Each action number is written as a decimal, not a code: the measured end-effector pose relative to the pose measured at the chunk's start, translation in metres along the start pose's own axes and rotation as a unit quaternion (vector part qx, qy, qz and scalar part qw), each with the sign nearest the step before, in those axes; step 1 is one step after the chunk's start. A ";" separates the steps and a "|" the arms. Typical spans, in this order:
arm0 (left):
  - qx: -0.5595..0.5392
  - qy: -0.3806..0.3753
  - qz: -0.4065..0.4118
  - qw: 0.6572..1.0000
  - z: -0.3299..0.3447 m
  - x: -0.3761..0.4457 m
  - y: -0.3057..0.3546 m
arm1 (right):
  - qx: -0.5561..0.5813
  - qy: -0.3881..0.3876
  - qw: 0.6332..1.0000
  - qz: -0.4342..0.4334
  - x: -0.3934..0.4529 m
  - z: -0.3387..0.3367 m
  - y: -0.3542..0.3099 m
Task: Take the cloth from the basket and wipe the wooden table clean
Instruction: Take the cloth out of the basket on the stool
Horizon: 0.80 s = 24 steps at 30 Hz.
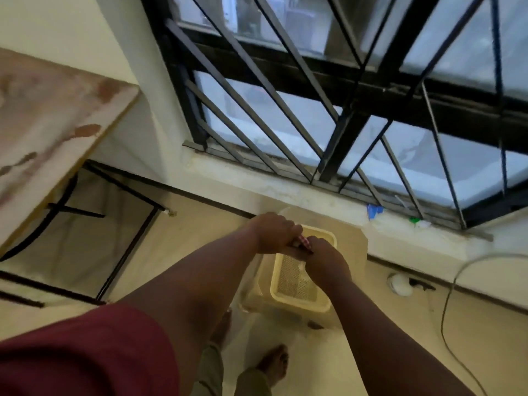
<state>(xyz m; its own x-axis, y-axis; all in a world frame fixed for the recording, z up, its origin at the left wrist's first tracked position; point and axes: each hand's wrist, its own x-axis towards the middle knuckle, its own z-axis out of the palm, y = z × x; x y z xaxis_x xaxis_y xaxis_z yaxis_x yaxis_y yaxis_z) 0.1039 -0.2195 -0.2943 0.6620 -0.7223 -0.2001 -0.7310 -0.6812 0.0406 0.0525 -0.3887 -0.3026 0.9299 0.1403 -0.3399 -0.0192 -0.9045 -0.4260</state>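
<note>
Both bare arms extended forward and downward, converging — left hand (pixel 275 231) and right hand (pixel 324 257) meeting knuckles-up, fingers curled together around a small red-checked cloth (pixel 105 243) pinched between them — sleeve maroon.

A red-checked cloth (pixel 389 243), bunched small, sits directly above the pale yellow mesh-bottomed basket (pixel 300 281); the stained wooden table (pixel 51 132) stands far left.

A barred window (pixel 357 95) with dark metal bars fills the cream wall (pixel 94 38) above a pale sill (pixel 285 192); a cable (pixel 445 310) trails across the beige floor (pixel 185 224).
</note>
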 end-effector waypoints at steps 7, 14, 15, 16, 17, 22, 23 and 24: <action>0.052 -0.006 -0.088 0.995 -0.041 -0.110 -0.032 | -0.031 -0.022 0.989 -0.146 -0.006 -0.009 -0.099; 0.046 -0.002 -0.312 0.949 -0.055 -0.280 -0.069 | -0.080 -0.005 0.933 -0.351 -0.037 0.025 -0.266; 0.038 0.014 -0.337 0.941 -0.053 -0.310 -0.073 | -0.083 -0.011 0.921 -0.380 -0.045 0.034 -0.292; 0.034 0.026 -0.355 0.934 -0.051 -0.336 -0.076 | -0.082 -0.015 0.913 -0.400 -0.053 0.041 -0.314; 0.032 0.036 -0.372 0.927 -0.049 -0.367 -0.078 | -0.077 -0.021 0.905 -0.418 -0.064 0.050 -0.338; 0.036 0.029 -0.430 0.901 -0.038 -0.503 -0.076 | -0.068 -0.069 0.881 -0.462 -0.123 0.102 -0.437; 0.040 0.017 -0.444 0.895 -0.034 -0.536 -0.075 | -0.074 -0.084 0.874 -0.472 -0.139 0.119 -0.458; 0.047 0.006 -0.453 0.890 -0.031 -0.565 -0.076 | -0.080 -0.097 0.868 -0.481 -0.154 0.133 -0.476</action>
<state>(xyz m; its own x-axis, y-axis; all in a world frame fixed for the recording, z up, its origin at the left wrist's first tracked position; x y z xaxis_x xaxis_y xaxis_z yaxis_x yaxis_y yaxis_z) -0.2092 0.2370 -0.1540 0.9883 0.1169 -0.0982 0.0935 -0.9721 -0.2152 -0.1305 0.0742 -0.1590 0.4085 0.9122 -0.0329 0.7973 -0.3741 -0.4736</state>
